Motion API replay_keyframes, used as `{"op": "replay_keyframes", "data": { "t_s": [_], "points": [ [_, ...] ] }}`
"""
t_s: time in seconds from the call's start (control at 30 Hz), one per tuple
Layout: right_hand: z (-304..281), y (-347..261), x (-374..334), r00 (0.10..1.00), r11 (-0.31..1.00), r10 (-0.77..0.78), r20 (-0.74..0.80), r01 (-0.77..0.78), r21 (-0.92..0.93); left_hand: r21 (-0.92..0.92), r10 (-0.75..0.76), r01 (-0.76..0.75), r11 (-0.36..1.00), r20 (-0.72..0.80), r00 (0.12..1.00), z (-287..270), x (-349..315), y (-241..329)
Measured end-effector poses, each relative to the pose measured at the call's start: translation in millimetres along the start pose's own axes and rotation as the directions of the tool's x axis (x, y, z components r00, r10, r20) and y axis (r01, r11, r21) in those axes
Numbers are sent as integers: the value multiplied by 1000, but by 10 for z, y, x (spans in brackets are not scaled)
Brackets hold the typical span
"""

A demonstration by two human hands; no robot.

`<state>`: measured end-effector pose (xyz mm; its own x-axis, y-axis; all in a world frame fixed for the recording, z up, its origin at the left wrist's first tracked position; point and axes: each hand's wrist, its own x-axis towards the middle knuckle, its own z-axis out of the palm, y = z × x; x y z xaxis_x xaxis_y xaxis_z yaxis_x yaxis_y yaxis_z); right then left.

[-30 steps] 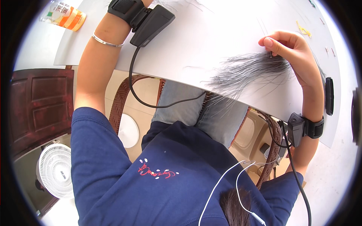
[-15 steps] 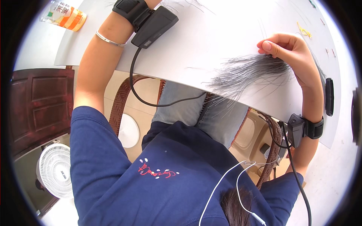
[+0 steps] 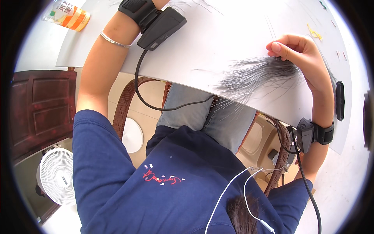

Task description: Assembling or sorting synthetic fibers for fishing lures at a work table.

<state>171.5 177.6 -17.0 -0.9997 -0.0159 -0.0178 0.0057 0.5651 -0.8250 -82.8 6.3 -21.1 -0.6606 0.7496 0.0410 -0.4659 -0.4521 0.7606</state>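
Strands (image 3: 261, 74), gray and thin like hair, spread in a bunch over the white table (image 3: 230, 35) at 2 o'clock. They fan toward 8 o'clock from the right hand (image 3: 300, 48). That hand has its thumb and finger pinched on some of them; I can't tell how many. The left hand is out of sight past 12 o'clock, so I can't tell what it does. A yellow tangle (image 3: 314, 32) sits at 1 o'clock from the right hand. This step looks like keeping the bunch together. The next move seems to need a gentle pinch, so none slip.
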Motion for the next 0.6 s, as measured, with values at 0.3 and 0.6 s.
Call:
{"op": "replay_keyframes", "data": {
  "t_s": [0.3,0.6],
  "points": [
    [-41,8,-11,998,999,-43,-47,44,8,175,66,-53,983,-69,995,-539,296,355],
    [-135,-127,-103,973,815,-202,116,232,-531,775,608,-228,590,-241,756,-1087,351,982]
  ]
}}
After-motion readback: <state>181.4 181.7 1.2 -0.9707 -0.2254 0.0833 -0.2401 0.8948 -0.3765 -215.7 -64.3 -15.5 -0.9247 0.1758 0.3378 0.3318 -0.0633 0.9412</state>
